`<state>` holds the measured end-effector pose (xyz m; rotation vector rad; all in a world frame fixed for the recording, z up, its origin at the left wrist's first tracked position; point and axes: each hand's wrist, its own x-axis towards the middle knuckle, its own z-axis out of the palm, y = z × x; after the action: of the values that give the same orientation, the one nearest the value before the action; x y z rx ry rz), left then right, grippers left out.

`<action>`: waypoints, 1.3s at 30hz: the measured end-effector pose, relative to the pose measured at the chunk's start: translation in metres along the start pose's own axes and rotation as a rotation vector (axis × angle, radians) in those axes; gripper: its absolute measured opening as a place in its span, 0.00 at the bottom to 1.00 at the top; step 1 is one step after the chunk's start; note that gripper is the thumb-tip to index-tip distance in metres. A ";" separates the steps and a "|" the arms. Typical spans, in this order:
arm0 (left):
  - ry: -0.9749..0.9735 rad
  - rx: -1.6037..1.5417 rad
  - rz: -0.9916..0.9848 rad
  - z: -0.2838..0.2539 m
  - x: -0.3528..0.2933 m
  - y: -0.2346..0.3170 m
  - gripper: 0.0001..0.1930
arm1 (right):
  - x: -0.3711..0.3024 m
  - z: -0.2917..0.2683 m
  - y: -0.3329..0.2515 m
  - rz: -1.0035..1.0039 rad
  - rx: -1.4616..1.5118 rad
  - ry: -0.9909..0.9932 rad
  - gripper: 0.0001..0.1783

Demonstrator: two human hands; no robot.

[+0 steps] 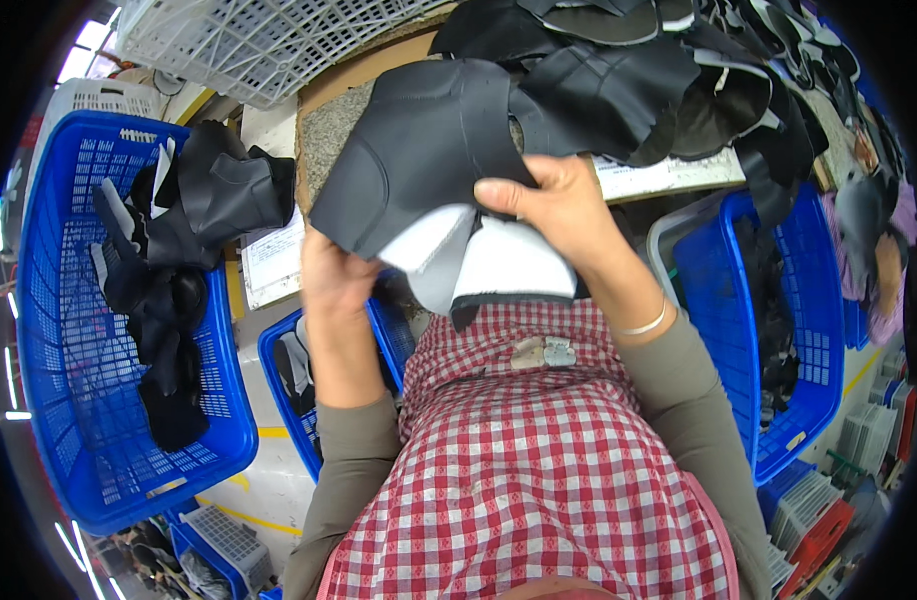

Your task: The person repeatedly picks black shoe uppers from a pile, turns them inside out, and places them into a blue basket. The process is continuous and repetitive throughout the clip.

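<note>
Both my hands hold one black shoe-upper piece [419,150] with a white lining [504,262] in front of my chest. My left hand [331,272] grips its lower left edge from underneath, partly hidden behind the piece. My right hand [564,205] pinches the piece near its middle, thumb on the black outer face, where the white lining folds outward. The piece hangs over the front edge of a work table [329,135].
A heap of similar black pieces [659,70] covers the table's far side. A large blue basket [129,340] at my left holds more black pieces, a second blue basket [779,300] stands at my right, a smaller one [294,370] below. A white crate [249,40] lies at top left.
</note>
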<state>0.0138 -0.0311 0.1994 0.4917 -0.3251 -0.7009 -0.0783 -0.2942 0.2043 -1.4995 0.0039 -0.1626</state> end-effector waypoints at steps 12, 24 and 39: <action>0.043 2.016 0.547 0.056 -0.013 -0.033 0.27 | 0.010 0.026 0.013 0.055 0.308 0.142 0.13; 0.435 1.247 0.408 0.008 -0.004 -0.098 0.16 | -0.020 0.014 0.049 0.108 0.418 0.252 0.12; 0.510 -0.203 -0.009 -0.003 0.013 -0.147 0.22 | -0.011 0.017 0.058 0.137 0.417 0.247 0.11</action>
<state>-0.0538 -0.1361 0.1204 0.4601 0.2248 -0.5858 -0.0814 -0.2727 0.1466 -1.0517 0.2563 -0.2221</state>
